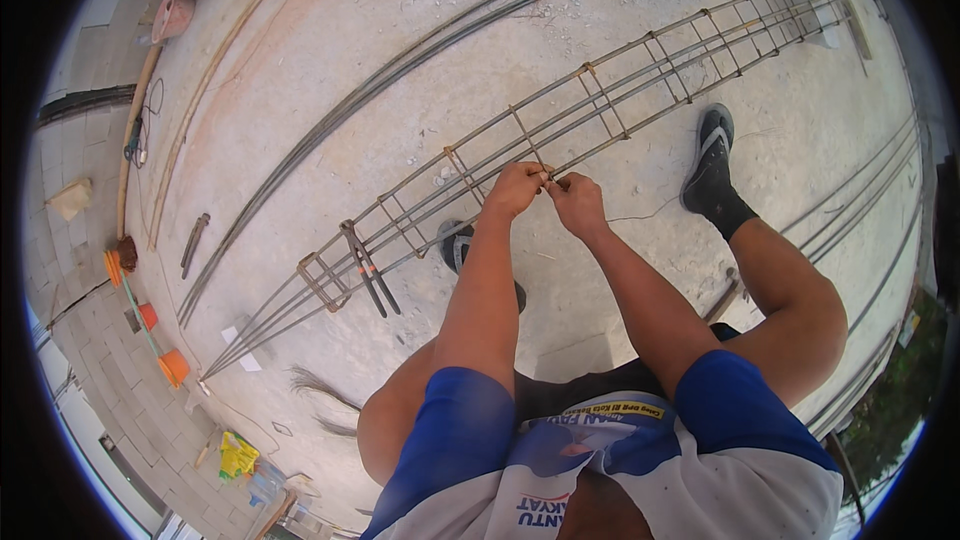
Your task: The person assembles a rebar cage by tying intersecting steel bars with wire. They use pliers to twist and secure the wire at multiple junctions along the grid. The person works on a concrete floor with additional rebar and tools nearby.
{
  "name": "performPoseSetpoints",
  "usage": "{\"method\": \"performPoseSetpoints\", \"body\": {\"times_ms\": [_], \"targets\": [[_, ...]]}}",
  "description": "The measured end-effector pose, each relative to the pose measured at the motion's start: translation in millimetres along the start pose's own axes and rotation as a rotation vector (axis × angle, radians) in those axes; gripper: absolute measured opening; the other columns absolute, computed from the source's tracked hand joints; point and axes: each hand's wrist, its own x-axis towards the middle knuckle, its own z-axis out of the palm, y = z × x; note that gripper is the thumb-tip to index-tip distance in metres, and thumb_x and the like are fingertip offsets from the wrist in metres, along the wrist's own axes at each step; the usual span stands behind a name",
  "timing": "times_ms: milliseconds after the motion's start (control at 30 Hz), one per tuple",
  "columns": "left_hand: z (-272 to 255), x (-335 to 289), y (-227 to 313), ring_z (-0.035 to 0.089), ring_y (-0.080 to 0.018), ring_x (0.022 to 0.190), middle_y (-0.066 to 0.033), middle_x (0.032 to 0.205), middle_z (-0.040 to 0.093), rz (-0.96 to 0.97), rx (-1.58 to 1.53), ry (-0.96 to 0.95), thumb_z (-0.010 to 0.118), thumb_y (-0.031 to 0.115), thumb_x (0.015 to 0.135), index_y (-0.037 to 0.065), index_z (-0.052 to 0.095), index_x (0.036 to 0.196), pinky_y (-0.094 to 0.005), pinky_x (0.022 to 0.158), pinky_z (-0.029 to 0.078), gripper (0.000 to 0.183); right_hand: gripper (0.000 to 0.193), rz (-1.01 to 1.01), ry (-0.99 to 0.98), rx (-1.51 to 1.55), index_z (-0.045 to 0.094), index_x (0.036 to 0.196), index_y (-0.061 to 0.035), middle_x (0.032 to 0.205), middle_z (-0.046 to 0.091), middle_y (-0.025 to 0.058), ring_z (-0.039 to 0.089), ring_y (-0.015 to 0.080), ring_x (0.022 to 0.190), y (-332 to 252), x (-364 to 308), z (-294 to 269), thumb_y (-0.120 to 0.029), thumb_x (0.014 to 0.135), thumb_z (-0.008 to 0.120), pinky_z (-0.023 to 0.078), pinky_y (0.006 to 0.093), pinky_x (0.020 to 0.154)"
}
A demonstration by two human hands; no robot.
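Observation:
A long steel rebar cage (598, 105) runs slantwise from the lower left to the upper right in front of me, with square stirrups around its long bars. My left hand (515, 188) is closed in a pinch at a stirrup on the cage's near side. Close against it, my right hand (577, 202) pinches at the same spot, fingertips nearly meeting. Whatever lies between the fingers is too small to make out. Pincers (368, 270) with dark and orange handles rest on the cage to the left, their head hooked at a bar.
Long loose bars (330, 118) curve across the concrete floor beyond the cage. A grey block (815, 12) supports its far right end. A bunch of thin wires (325, 400) lies at lower left. Another hand tool (195, 245) and orange containers (173, 368) are farther left.

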Motion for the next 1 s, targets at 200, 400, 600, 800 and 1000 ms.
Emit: {"method": "performPoseSetpoints", "body": {"times_ms": [200,400,600,800,1000], "targets": [[1,5,-9,0.063,-0.0183,0.076,-0.0105,0.089,0.07,0.013,0.024,0.018,0.057,0.017,0.085,0.0,0.07,0.103,-0.0332,0.074,0.049,0.028,0.029,0.081,-0.021,-0.036,0.067,0.083,0.0038,0.073,0.066,0.0208,0.065,0.0351,0.071,-13,5,-3,-0.025,0.083,0.069,0.05,0.0417,0.066],[8,0,-6,0.062,-0.0234,0.074,-0.0153,0.082,0.069,0.022,0.004,0.114,0.064,0.023,0.084,-0.002,0.07,0.093,-0.036,0.073,0.048,0.028,0.027,0.008,-0.022,-0.112,0.067,0.091,0.0,0.081,0.066,0.0219,0.065,0.0373,0.078,-1,-20,-15,-0.026,0.088,0.062,0.051,0.0441,0.072],[11,-1,-9,0.065,-0.0256,0.076,-0.0164,0.082,0.069,0.038,0.026,0.168,0.067,0.025,0.082,0.0,0.071,0.093,-0.0364,0.074,0.048,0.028,0.017,-0.207,-0.062,-0.326,0.063,0.091,-0.0043,0.087,0.066,0.0198,0.065,0.0392,0.082,2,-53,-4,-0.017,0.09,0.052,0.051,0.0484,0.075],[9,3,-11,0.066,-0.0219,0.082,-0.0143,0.089,0.071,0.044,0.008,0.118,0.063,0.022,0.081,0.001,0.072,0.098,-0.0355,0.078,0.05,0.028,0.021,-0.261,-0.051,-0.272,0.066,0.089,0.0007,0.078,0.066,0.0211,0.064,0.0393,0.074,-25,4,-30,-0.018,0.088,0.057,0.05,0.0454,0.069],[19,15,-26,0.066,-0.0249,0.081,-0.0113,0.087,0.07,0.047,0.031,0.145,0.067,0.029,0.083,0.007,0.073,0.093,-0.0374,0.076,0.049,0.025,0.028,0.038,-0.121,-0.19,0.069,0.087,-0.0002,0.085,0.067,0.023,0.064,0.0414,0.082,14,1,-21,-0.026,0.087,0.059,0.049,0.0483,0.075]]}}
